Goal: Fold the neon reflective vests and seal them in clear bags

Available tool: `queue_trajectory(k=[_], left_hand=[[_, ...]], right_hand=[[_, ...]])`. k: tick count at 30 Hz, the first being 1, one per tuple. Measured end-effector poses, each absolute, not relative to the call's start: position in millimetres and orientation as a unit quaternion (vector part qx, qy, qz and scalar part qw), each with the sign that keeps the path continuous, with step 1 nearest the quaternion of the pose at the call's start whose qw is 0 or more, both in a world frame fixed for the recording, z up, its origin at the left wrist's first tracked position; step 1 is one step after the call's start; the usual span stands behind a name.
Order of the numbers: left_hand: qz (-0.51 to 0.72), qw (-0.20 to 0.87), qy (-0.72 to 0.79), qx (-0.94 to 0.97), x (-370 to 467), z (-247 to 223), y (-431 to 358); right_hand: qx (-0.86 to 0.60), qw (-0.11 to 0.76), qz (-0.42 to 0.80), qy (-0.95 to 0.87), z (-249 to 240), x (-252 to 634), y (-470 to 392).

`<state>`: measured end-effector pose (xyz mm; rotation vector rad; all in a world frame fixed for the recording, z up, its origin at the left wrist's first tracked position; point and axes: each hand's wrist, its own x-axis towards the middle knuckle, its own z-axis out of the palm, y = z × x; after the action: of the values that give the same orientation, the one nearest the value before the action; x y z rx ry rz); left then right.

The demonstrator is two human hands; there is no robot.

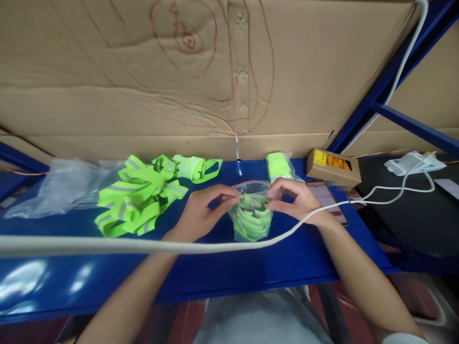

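Observation:
A clear zip bag (236, 229) with rolled neon-yellow reflective straps (255, 220) inside stands on the blue table in front of me. My left hand (206, 208) pinches the left side of the bag's mouth between thumb and fingers. On the other side, my right hand (296, 200) pinches the right end of the mouth. To the left lies a loose heap of the same neon straps (132, 196), with a rolled strap (191, 167) at its back right. Behind my right hand is another packed bag of neon strap (278, 165).
Flattened clear bags (68, 186) lie at the table's left. At the right are a phone (335, 210), a cardboard box (333, 167) with orange contents and a white packet (412, 163). A white cable (215, 247) crosses in front of my forearms. A cardboard wall (304, 71) stands behind.

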<state>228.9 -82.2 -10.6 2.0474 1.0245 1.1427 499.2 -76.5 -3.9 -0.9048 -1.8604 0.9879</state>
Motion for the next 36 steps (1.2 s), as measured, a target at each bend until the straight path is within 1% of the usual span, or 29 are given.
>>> queue_trajectory(k=[4,8,10,13,16,18,21,24,28,30,32,34,36], left_hand=[[0.344,0.307,0.349,0.816,217.1,8.6,-83.3],[0.289,0.189,0.35,0.871,209.5,19.5,-87.2],[0.26,0.16,0.353,0.885,206.4,23.4,-90.2],[0.246,0.195,0.343,0.885,202.2,29.5,-96.2],[0.287,0.248,0.346,0.858,199.6,34.3,-101.5],[0.312,0.278,0.346,0.84,199.4,35.6,-103.0],[0.313,0.307,0.337,0.833,201.0,34.6,-100.8],[0.327,0.309,0.346,0.823,202.8,31.2,-95.2],[0.358,0.269,0.385,0.807,202.5,25.3,-89.6],[0.366,0.256,0.399,0.801,201.6,21.8,-89.4],[0.385,0.266,0.399,0.788,201.0,16.8,-90.0],[0.408,0.326,0.391,0.758,201.3,10.2,-89.7],[0.411,0.428,0.378,0.711,202.7,2.3,-87.2]], right_hand=[[-0.342,0.366,0.395,-0.771,8.4,512.2,-75.9],[-0.301,0.364,0.346,-0.811,20.7,511.1,-82.0],[-0.282,0.362,0.35,-0.817,25.0,507.6,-87.4],[-0.256,0.35,0.392,-0.811,28.3,504.4,-95.8],[-0.26,0.345,0.426,-0.795,27.2,505.1,-100.9],[-0.27,0.35,0.436,-0.784,24.5,506.0,-101.7],[-0.276,0.369,0.427,-0.778,20.0,506.0,-100.0],[-0.289,0.397,0.38,-0.783,18.0,505.6,-95.9],[-0.328,0.42,0.274,-0.8,17.3,507.4,-88.4],[-0.327,0.41,0.275,-0.806,14.9,508.7,-85.4],[-0.323,0.392,0.324,-0.798,10.7,509.8,-83.7],[-0.329,0.387,0.375,-0.775,5.7,510.9,-83.0],[-0.343,0.4,0.41,-0.745,0.6,512.6,-82.4]])
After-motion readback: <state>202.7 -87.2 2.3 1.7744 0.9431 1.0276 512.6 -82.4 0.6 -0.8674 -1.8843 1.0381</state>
